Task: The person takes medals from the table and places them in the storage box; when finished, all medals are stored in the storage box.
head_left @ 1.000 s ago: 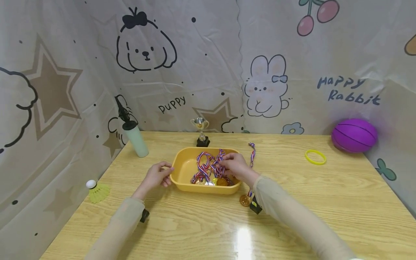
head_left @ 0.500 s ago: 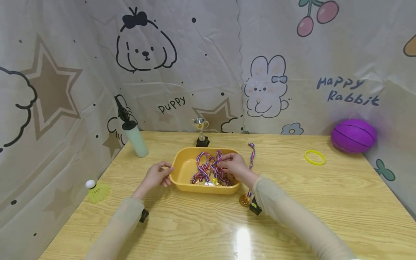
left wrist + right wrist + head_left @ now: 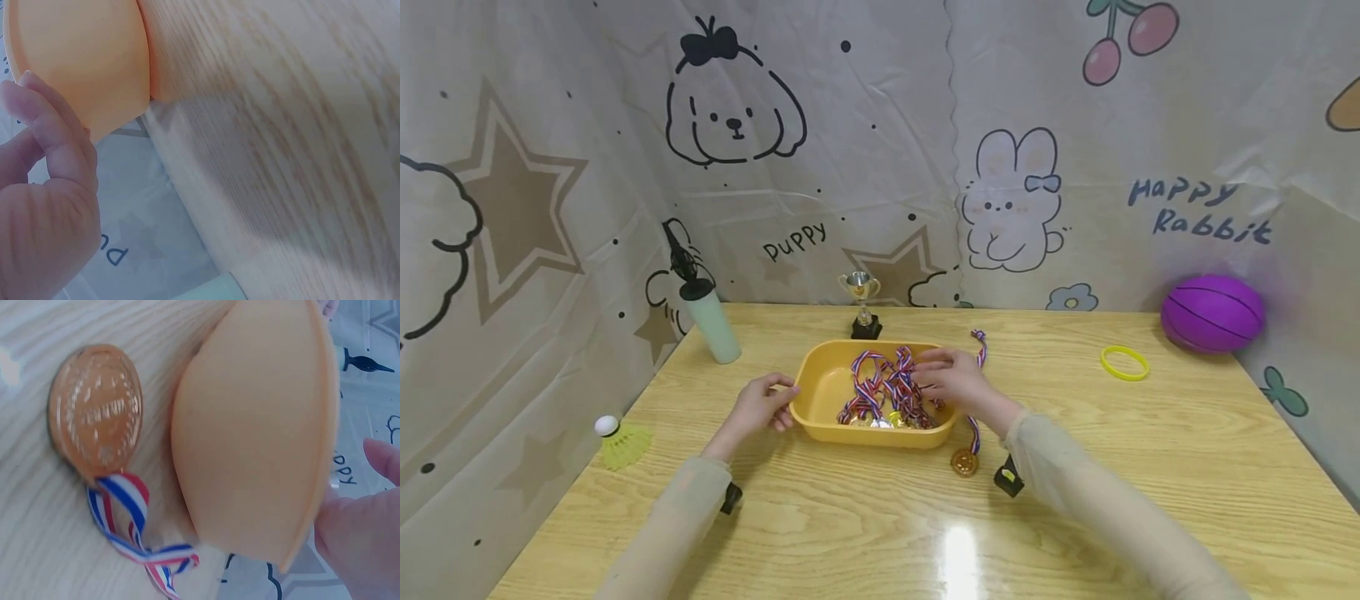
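Observation:
A yellow plastic basin [image 3: 872, 436] stands mid-table, holding several medals with tangled red, white and blue ribbons [image 3: 913, 407]. My left hand [image 3: 760, 407] grips its left rim; the left wrist view shows curled fingers [image 3: 59, 137] against the basin wall [image 3: 81, 56]. Over the right rim, my right hand [image 3: 955, 379] has loosely extended fingers and nothing visibly held. In the right wrist view the thumb stands apart from the rim. A gold-coloured medal [image 3: 97, 412] lies on the table just right of the basin, its ribbon [image 3: 974, 433] running back partly behind the right hand.
Behind the basin stands a small trophy cup [image 3: 861, 292]. A green bottle [image 3: 711, 321] is at back left, with a yellow shuttlecock [image 3: 623, 442] at the left edge. A yellow ring [image 3: 1124, 363] and a purple ball [image 3: 1212, 314] are on the right.
My right hand has let go of the ribbons in the basin and moved slightly right, its fingers loosening. The ribbons now lie in the basin. My left hand stays on the rim.

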### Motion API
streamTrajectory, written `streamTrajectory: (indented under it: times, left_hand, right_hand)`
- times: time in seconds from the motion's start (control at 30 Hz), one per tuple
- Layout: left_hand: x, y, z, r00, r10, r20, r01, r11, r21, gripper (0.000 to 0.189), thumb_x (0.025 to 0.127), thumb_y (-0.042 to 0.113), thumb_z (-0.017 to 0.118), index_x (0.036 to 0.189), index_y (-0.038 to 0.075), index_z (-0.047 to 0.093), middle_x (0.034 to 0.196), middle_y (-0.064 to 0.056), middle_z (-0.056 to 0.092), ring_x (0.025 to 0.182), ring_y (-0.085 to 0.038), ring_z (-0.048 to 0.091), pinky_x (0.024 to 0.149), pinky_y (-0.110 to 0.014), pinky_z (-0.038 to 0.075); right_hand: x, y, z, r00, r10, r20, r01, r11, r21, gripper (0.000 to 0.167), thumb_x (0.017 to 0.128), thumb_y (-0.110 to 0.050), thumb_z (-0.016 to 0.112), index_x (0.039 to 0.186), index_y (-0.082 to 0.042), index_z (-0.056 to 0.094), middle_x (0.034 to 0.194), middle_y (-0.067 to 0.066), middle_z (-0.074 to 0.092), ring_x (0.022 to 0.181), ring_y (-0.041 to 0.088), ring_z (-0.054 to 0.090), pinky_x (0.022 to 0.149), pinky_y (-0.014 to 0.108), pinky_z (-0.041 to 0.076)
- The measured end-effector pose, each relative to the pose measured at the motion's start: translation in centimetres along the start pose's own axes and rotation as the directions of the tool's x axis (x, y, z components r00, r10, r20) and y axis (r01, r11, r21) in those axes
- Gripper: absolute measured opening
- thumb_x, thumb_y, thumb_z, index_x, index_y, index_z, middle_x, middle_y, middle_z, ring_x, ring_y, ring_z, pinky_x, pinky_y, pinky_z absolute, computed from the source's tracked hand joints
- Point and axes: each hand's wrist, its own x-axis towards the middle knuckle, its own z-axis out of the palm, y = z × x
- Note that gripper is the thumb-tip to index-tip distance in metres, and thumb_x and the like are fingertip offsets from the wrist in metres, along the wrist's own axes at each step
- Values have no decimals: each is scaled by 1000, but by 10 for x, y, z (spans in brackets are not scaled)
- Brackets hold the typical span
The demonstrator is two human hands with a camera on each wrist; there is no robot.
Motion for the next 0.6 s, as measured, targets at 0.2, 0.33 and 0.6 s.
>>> streamTrajectory:
  times: [0.2,0.33,0.6]
  left_hand:
    - [0,1,0,1000,-3,-4,3,1000,7,38,100,18,52,125,-9,49,63,-4,61,51,-7,58,49,-21,53]
    - [0,1,0,1000,-2,-5,2,1000,8,38,100,18,52,126,-10,48,63,-5,61,51,-6,58,49,-21,53]
    - [0,0,1,1000,3,-10,-3,1000,8,37,100,17,51,126,-10,48,64,-5,62,51,-7,58,49,-21,53]
  right_hand:
    - [-6,-5,-19,1000,13,22,-15,998,62,49,96,3,50,141,11,31,139,31,40,118,32,57,105,49,41]
    - [-10,-4,-36,1000,3,4,-3,998,55,52,96,1,53,142,10,30,140,32,39,109,24,62,102,44,45]
    - [-16,4,-61,998,37,-56,-36,999,24,54,93,-4,57,139,12,32,120,18,54,91,10,64,99,43,49]
